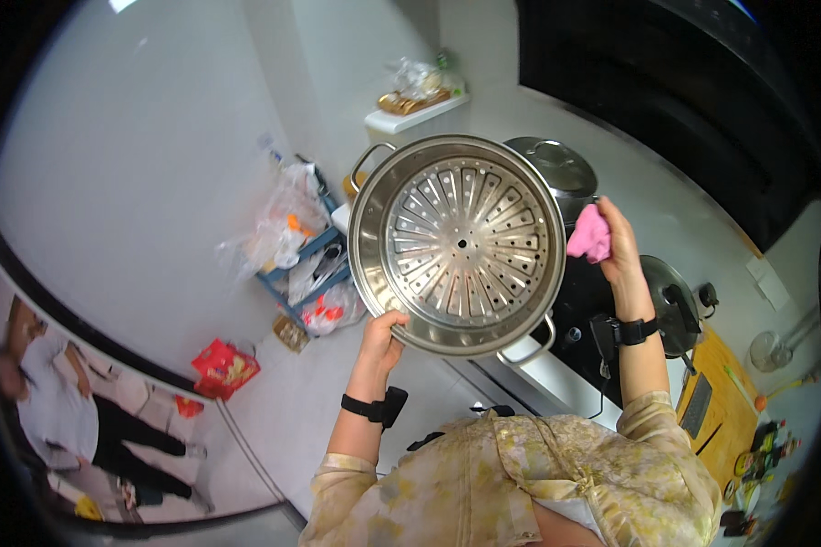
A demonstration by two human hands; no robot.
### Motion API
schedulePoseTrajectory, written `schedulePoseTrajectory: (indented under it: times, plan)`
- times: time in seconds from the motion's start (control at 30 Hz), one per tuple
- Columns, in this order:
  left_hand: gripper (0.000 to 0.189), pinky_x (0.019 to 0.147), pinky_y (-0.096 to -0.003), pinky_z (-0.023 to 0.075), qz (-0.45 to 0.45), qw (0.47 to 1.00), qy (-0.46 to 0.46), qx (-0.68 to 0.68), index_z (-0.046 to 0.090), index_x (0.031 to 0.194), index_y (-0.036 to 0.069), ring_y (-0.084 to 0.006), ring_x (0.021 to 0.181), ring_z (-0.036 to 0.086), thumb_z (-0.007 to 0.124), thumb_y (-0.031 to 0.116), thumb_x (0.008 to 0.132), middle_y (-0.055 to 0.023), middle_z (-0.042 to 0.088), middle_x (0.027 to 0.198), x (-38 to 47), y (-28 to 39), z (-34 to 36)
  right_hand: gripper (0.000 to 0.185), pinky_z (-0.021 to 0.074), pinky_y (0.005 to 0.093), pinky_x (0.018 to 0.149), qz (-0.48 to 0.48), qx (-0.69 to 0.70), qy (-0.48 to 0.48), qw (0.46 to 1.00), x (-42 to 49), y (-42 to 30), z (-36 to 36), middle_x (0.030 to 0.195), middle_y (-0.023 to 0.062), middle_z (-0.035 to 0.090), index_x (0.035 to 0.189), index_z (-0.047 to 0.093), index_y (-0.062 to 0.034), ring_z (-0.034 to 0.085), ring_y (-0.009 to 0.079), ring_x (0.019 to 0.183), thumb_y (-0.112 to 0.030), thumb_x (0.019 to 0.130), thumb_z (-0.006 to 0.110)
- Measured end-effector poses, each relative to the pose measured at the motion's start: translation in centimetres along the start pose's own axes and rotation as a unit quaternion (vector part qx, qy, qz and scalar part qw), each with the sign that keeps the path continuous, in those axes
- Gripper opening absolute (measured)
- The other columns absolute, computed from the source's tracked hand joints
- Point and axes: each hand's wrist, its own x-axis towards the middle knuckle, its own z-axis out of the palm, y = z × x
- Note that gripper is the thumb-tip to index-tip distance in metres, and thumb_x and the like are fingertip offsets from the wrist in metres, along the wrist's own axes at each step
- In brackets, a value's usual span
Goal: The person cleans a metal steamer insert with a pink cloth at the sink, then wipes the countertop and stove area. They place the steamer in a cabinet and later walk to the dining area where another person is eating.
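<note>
My left hand grips the lower left rim of a round stainless-steel steamer tier, holding it up in front of me. Its perforated base, with radial slots and a hole at the centre, faces me. Two loop handles stick out from its sides. To the right of the rim, my right hand is closed around a crumpled pink cloth. The cloth appears just apart from the steel. Behind the tier, a lidded steel pot is partly hidden.
A lidded pan stands beside the black cooktop. Further right lies a wooden board with a cleaver. Left of the tier is a blue shelf rack stuffed with bags. Another person stands beyond the doorway.
</note>
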Motion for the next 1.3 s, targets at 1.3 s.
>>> schedulePoseTrajectory:
  times: [1.3]
  plan:
    - [0.041, 0.093, -0.0442, 0.0495, -0.007, 0.979, -0.188, -0.075, 0.058, 0.115, -0.007, -0.0311, 0.100, 0.063, 0.049, 0.022, 0.087, -0.0172, 0.065, 0.111, -16.2, -11.1, 7.6, 0.052, 0.0411, 0.0329, 0.101, -0.003, 0.019, 0.024, 1.000, -36.2, 13.0, 9.6, 0.124, 0.0141, 0.055, 0.132, 0.040, 0.0030, 0.050, 0.0186, 0.118, -0.024, 0.093, 0.062]
